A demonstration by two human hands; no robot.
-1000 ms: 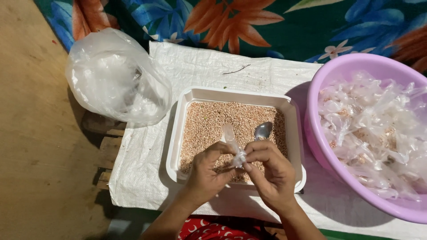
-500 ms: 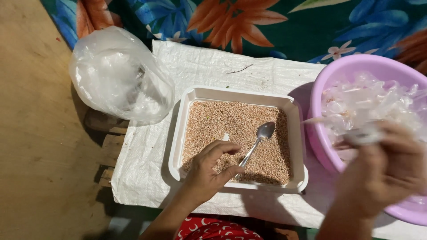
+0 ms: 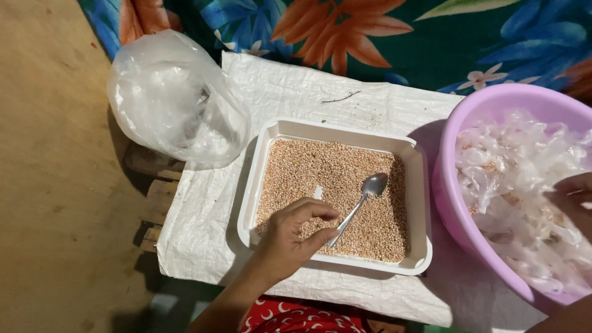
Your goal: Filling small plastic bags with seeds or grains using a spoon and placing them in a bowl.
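A white rectangular tray [image 3: 266,185] full of small brown grains sits on a white woven sheet. A metal spoon [image 3: 373,185] lies in the grains, bowl up and to the right. My left hand [image 3: 293,234] is over the tray's near side, with thumb and fingers pinched on the end of the spoon's handle. A small white scrap [image 3: 317,192] lies in the grains just above the hand. My right hand [image 3: 573,197] is at the right edge, inside the purple basin [image 3: 487,102], resting on small clear filled packets [image 3: 512,179]. Most of that hand is cut off.
A large crumpled clear plastic bag [image 3: 176,102] lies left of the tray, partly over the sheet's edge. A floral cloth [image 3: 370,31] covers the far side. Bare brown floor [image 3: 49,185] lies to the left. A thin twig [image 3: 339,97] rests on the sheet [image 3: 203,222].
Both hands were together over the tray working a small clear packet. My right hand then carried it right into the purple basin. My left hand stayed by the spoon handle.
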